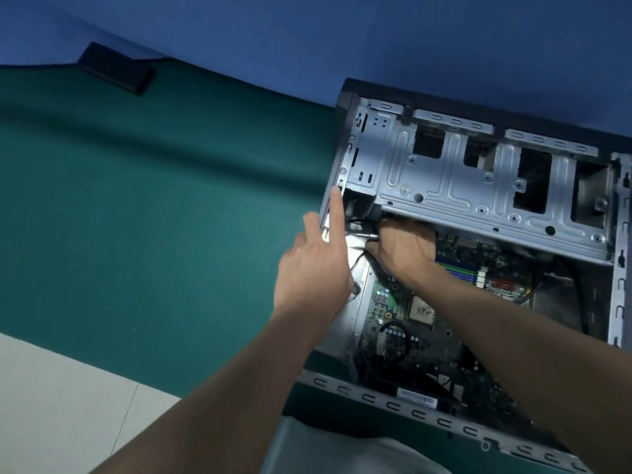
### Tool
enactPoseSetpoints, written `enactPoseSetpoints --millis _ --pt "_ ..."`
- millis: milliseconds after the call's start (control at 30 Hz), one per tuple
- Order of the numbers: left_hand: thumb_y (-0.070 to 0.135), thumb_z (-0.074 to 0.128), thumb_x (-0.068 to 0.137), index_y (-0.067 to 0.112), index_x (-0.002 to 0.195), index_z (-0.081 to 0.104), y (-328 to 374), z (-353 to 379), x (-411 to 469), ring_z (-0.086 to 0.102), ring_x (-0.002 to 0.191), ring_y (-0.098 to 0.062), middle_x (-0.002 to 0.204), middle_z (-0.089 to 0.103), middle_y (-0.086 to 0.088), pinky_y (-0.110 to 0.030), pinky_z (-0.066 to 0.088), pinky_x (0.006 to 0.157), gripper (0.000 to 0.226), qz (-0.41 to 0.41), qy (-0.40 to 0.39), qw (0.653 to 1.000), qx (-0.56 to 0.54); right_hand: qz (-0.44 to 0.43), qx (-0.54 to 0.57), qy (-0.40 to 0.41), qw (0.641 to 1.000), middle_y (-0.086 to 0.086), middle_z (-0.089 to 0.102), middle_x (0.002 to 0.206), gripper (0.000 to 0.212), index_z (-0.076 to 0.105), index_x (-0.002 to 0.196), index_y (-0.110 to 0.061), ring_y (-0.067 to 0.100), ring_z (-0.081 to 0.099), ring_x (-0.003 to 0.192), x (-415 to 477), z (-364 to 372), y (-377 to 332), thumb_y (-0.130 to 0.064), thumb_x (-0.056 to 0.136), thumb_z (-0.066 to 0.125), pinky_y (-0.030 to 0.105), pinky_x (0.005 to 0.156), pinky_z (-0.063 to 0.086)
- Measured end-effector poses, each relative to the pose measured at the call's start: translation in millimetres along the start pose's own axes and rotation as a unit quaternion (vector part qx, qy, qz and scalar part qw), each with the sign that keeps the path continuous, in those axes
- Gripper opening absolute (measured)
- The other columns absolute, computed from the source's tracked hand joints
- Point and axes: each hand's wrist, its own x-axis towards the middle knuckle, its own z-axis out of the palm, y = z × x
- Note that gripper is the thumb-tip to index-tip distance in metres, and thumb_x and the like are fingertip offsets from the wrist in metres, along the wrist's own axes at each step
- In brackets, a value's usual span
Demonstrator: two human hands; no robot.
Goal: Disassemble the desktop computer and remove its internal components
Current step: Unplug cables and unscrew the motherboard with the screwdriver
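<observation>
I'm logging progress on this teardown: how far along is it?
Done: the grey metal computer case is open; the bare processor chip shows no cooler. In hand: the right hand reaches under the silver drive cage, the left hand touching the case edge. Left: the green motherboard and black cables remain inside.

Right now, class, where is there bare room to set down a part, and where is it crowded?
Free: green mat between black box and computer case. Crowded: case's left wall, where left hand, right hand, its metal tool and cables meet.
</observation>
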Motion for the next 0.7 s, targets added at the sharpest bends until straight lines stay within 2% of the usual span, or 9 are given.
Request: enactPoseSetpoints --millis 133,200,267,400,500,600,667,700 --pt "0.028 0.065 0.087 0.019 0.148 -0.022 -1 2 -1 0.038 0.070 -0.018 0.117 0.036 -0.012 -0.030 0.034 0.057 0.107 0.001 0.013 1.000 0.001 0.033 0.038 0.039 0.998 -0.007 0.043 0.056 0.031 0.042 0.062 -0.018 0.011 0.036 0.045 -26 -7 4 -0.027 0.084 0.062 0.022 0.041 0.020" --pt "0.025 0.062 0.089 0.020 0.147 -0.023 0 1 0 0.043 0.071 -0.019 0.116 0.037 -0.013 -0.031 0.035 0.057 0.103 0.004 0.014 1.000 -0.003 0.031 0.083 0.059 0.994 -0.005 0.052 0.076 0.019 0.052 0.074 -0.017 0.014 0.045 0.058 -45 -13 7 -0.028 0.081 0.066 0.023 0.046 0.024" --pt "0.026 0.059 0.090 0.020 0.148 -0.022 -1 -1 0 0.047 0.072 -0.022 0.116 0.036 -0.013 -0.032 0.037 0.057 0.100 0.007 0.012 1.000 -0.007 0.035 0.148 0.074 0.986 -0.005 0.052 0.092 0.015 0.062 0.088 -0.019 0.015 0.049 0.073 -66 -20 12 -0.030 0.079 0.069 0.025 0.056 0.033" --pt "0.024 0.057 0.090 0.018 0.150 -0.016 0 -4 -1 0.046 0.080 -0.025 0.121 0.037 -0.014 -0.035 0.041 0.062 0.095 0.011 0.017 0.999 -0.026 0.080 0.234 0.124 0.961 -0.009 0.050 0.090 0.020 0.065 0.088 -0.018 0.012 0.048 0.078 -108 -32 27 -0.033 0.077 0.072 0.027 0.065 0.034" --pt "0.025 0.057 0.090 0.012 0.153 -0.005 1 -8 -4 0.048 0.107 -0.030 0.135 0.034 -0.019 -0.038 0.045 0.087 0.089 0.032 0.035 0.999 -0.010 0.103 0.289 0.171 0.936 -0.009 0.055 0.087 0.013 0.066 0.081 -0.021 0.011 0.052 0.076 -135 -46 46 -0.029 0.074 0.072 0.027 0.064 0.035" --pt "0.028 0.059 0.090 0.007 0.152 0.013 3 -9 -14 0.028 0.134 -0.035 0.150 0.022 -0.025 -0.041 0.028 0.110 0.080 0.067 0.089 0.992 0.063 0.123 0.333 0.216 0.910 -0.010 0.060 0.084 0.007 0.065 0.072 -0.023 0.006 0.054 0.072 -161 -62 73 -0.024 0.072 0.072 0.026 0.060 0.038" --pt "0.026 0.061 0.087 0.009 0.150 0.022 15 -9 -28 0.010 0.143 -0.034 0.155 0.012 -0.023 -0.043 0.015 0.114 0.076 0.071 0.118 0.989 0.059 0.142 0.350 0.240 0.894 -0.010 0.062 0.082 0.006 0.066 0.072 -0.025 0.006 0.057 0.072 -176 -70 95 -0.023 0.073 0.072 0.026 0.060 0.043" --pt "0.026 0.060 0.087 0.011 0.149 0.026 27 -9 -37 0.009 0.143 -0.032 0.156 0.013 -0.021 -0.043 0.014 0.114 0.073 0.072 0.118 0.990 0.042 0.155 0.360 0.252 0.885 -0.010 0.063 0.081 0.006 0.067 0.072 -0.025 0.007 0.058 0.071 -183 -73 108 -0.023 0.073 0.072 0.027 0.060 0.045"
